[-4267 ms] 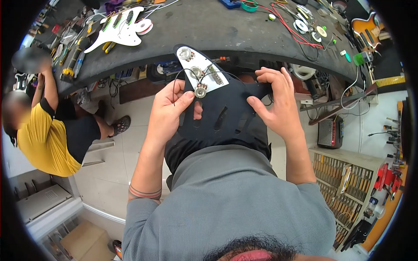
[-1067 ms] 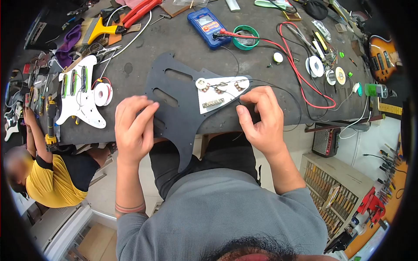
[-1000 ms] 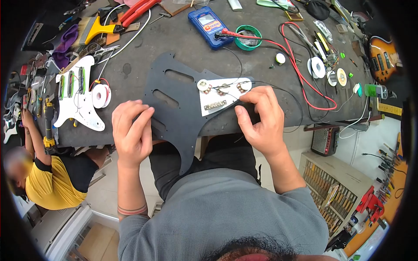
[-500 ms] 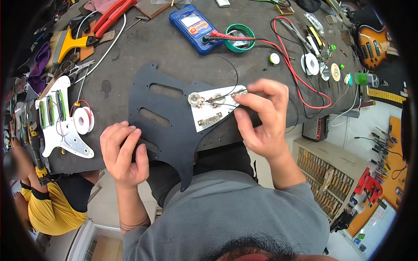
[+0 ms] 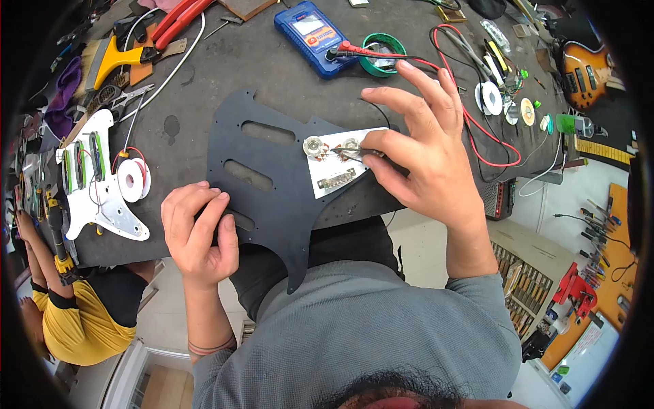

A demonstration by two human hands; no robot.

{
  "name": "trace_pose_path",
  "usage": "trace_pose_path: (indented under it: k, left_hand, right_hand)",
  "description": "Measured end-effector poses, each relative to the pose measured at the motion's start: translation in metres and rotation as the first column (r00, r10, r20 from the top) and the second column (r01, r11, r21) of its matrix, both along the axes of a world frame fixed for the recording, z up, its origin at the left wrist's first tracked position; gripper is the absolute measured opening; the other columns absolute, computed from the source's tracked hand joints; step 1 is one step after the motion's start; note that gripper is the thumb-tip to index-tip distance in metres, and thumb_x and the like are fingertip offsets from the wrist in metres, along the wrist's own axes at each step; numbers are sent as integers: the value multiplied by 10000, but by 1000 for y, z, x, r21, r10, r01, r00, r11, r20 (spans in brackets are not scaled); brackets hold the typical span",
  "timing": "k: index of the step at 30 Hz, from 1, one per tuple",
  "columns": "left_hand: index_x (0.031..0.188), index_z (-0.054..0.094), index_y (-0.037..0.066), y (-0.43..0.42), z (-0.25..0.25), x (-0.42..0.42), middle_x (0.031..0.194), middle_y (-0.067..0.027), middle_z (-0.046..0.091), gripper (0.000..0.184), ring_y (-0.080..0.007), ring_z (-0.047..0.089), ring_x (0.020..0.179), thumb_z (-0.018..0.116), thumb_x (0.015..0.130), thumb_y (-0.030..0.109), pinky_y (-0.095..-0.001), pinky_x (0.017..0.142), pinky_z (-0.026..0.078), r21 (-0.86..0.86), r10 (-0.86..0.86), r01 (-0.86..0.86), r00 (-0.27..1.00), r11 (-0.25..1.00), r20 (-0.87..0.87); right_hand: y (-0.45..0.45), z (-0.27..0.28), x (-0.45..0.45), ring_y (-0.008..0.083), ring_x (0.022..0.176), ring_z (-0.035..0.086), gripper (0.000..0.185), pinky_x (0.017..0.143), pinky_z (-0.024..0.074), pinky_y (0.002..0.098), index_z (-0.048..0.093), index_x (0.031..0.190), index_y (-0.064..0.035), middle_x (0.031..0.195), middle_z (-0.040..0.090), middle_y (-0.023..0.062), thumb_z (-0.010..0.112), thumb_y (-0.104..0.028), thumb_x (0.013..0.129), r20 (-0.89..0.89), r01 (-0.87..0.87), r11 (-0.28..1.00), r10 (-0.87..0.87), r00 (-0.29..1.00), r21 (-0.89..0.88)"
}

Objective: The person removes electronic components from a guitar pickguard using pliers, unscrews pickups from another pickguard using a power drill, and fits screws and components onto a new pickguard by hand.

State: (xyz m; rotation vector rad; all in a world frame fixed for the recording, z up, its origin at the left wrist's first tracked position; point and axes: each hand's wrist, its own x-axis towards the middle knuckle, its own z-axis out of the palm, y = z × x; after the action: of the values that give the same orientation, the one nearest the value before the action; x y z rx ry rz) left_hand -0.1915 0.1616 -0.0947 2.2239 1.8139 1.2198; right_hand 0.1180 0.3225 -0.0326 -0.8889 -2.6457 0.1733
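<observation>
A black pickguard (image 5: 262, 153) with long slots lies over the near edge of the workbench. On its right part is a white plate (image 5: 328, 170) bearing round potentiometers (image 5: 313, 146), a switch (image 5: 337, 179) and dark wires. My right hand (image 5: 429, 153) is over the plate's right end, its thumb and index finger pinched on a dark wire (image 5: 355, 157), the other fingers raised. At the pickguard's lower left edge rests my left hand (image 5: 201, 235), fingers curled but apart from the thumb, holding nothing.
A white pickguard (image 5: 116, 211) with pickups and a wire spool (image 5: 134, 178) lie left. Behind are a blue meter (image 5: 315, 37), a green round container (image 5: 383, 49) and red cable (image 5: 470, 126). A person in a yellow shirt (image 5: 88, 324) is at far left.
The pickguard, earlier held up in both hands, now lies on the bench. My right hand has come over the white plate and pinched a wire; my left hand has lowered beside the pickguard.
</observation>
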Motion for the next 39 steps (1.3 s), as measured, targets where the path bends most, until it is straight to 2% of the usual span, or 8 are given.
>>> trace_pose_path:
  k: [7, 14, 20, 21, 25, 29, 35, 39]
  left_hand:
    - [1103, 767, -30, -1, 2, 0, 1100, -174, 739, 311, -401, 706, 1055, 727, 795, -16, -491, 962, 556, -26, -19, 19, 1000, 999, 0]
    - [1105, 770, -13, -1, 3, 0, 1099, -161, 738, 322, -390, 709, 1051, 742, 784, -17, -482, 950, 559, -63, -40, 39, 999, 997, -2]
    - [1093, 771, 0, 1, 3, 1, 1091, -147, 737, 317, -386, 709, 1047, 758, 777, -14, -475, 937, 558, -76, -29, 27, 999, 997, -23]
    - [1095, 771, 1, 1, 3, 1, 1091, -146, 737, 320, -385, 708, 1047, 759, 777, -17, -475, 936, 558, -77, -28, 26, 999, 997, -24]
    - [1082, 784, 23, 2, 1, 1, 1084, -115, 740, 324, -357, 713, 1039, 779, 758, 8, -469, 915, 549, -60, -7, 5, 999, 998, -34]
    - [1072, 793, 36, 2, -2, 1, 1083, -96, 740, 321, -339, 715, 1034, 790, 752, 19, -463, 907, 542, -49, 6, -8, 999, 999, -44]
    - [1079, 792, 33, 2, -2, 3, 1080, -93, 739, 323, -337, 713, 1030, 792, 756, 14, -458, 912, 536, -37, 12, -15, 998, 999, -61]
    - [1080, 789, 28, 1, -1, 4, 1078, -97, 740, 327, -341, 714, 1024, 792, 754, 1, -458, 909, 540, -31, 14, -16, 998, 999, -63]
  right_hand:
    - [-4, -5, -6, 380, 1583, 443, 194, 1319, 267, 658, 760, 909, -155, 1487, 675, 20, 908, -150, 784, -56, 35, 993, -29, 998, 114]
    - [22, -11, -18, 350, 1564, 482, 230, 1232, 411, 573, 743, 917, -152, 1441, 696, 3, 920, -199, 778, -69, -53, 975, 69, 995, 215]
    - [15, 5, -9, 265, 1044, 705, 284, 1107, 493, 515, 728, 960, -133, 919, 688, 15, 923, -216, 771, -17, -150, 962, 158, 987, 229]
    - [12, 7, -9, 249, 796, 638, 298, 977, 528, 481, 733, 986, -111, 808, 608, 21, 924, -183, 769, -54, -201, 955, 217, 975, 217]
    - [-13, 6, 5, 191, 688, 614, 216, 711, 501, 365, 727, 1014, -118, 843, 607, 10, 855, -181, 852, -51, -174, 983, 176, 983, 53]
    - [-36, -2, 17, 188, 634, 598, 292, 567, 438, 349, 770, 1103, -112, 812, 605, 8, 893, -135, 839, -36, -83, 993, 80, 996, -83]
    - [-39, -11, 26, 226, 624, 616, 242, 566, 463, 378, 785, 1098, -106, 828, 632, 28, 862, -81, 870, -134, 36, 996, -47, 990, -85]
    - [-14, -7, 35, 258, 760, 665, 228, 677, 503, 396, 783, 1105, -91, 911, 677, 56, 828, -31, 889, -172, 230, 971, -238, 956, -65]
